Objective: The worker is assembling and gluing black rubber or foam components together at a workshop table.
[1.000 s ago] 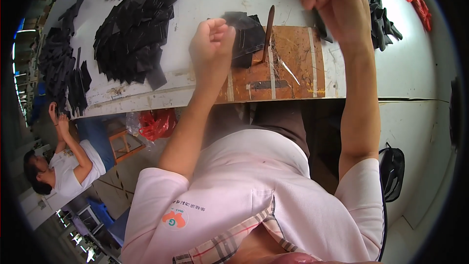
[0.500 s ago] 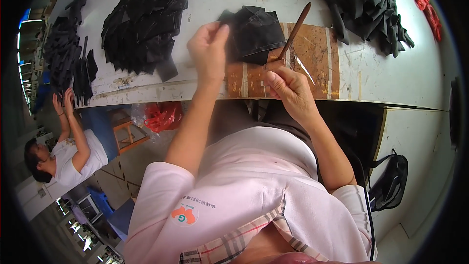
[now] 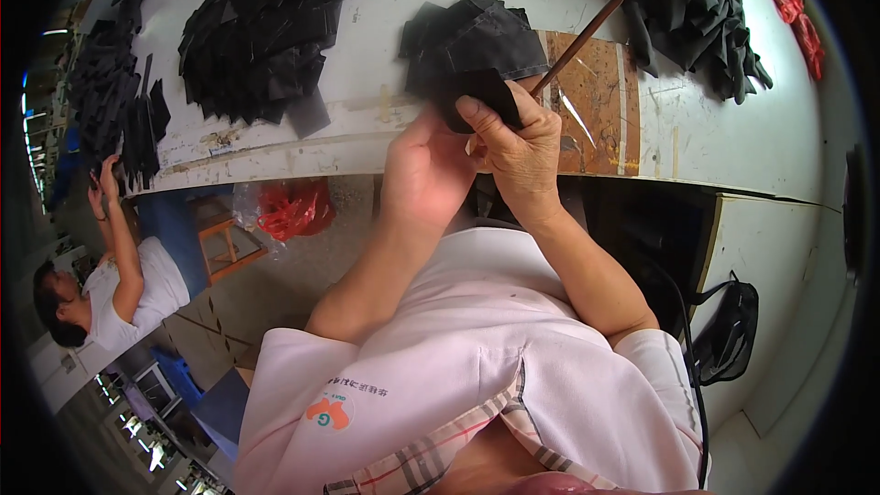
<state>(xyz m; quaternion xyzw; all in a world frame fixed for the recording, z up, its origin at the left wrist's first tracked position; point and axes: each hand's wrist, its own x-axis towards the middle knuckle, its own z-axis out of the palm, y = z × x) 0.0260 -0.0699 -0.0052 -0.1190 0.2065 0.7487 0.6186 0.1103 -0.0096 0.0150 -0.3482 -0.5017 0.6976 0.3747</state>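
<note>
Both my hands meet in front of the table edge at a small black fabric piece (image 3: 488, 96). My right hand (image 3: 527, 151) is closed, its thumb pressing on the piece. A brown pointed stick (image 3: 587, 35) slants up and right out of that same hand. My left hand (image 3: 423, 170) is closed at the piece's left edge, its fingertips mostly hidden behind the fabric. Just beyond lies a fanned pile of black fabric pieces (image 3: 472, 37), partly over a worn brown board (image 3: 600, 119) with tape strips.
On the white table (image 3: 394, 46) lie a large black fabric pile (image 3: 266, 32) and long black strips (image 3: 683, 14). Red plastic bags (image 3: 295, 209) hang below the edge, near a wooden stool (image 3: 220, 247). Another person (image 3: 137, 284) works at far left. A black bag (image 3: 729, 335) hangs at right.
My left hand has come from the pile's left side down to my right hand. A black fabric piece now sits between them. The stick has shifted up and right with my right hand.
</note>
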